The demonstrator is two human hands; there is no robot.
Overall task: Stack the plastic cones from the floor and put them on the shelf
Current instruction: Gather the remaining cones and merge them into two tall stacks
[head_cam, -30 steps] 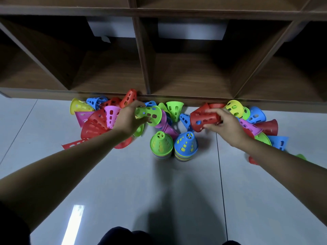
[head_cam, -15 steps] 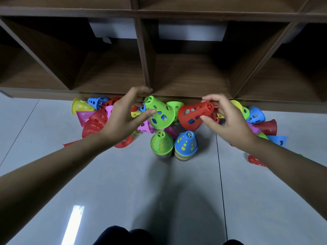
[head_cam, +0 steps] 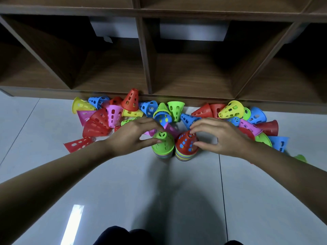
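Observation:
Two cone stacks stand side by side on the floor. A green cone tops the left stack, and my left hand curls around it, thumb on its near side and fingers over its far side. A red cone tops the right stack. My right hand pinches it, with fingertips at its tip and thumb on its side. Behind both hands, several loose cones of many colours lie against the foot of the wooden shelf.
The shelf's low compartments stand open, with upright dividers between them. More loose cones spread to the right. One red cone lies apart at the left. The pale tiled floor stretches toward me.
Both hands came down from mid-air: the left set the green cone on the left stack, and the right set the red cone over the blue-topped right stack.

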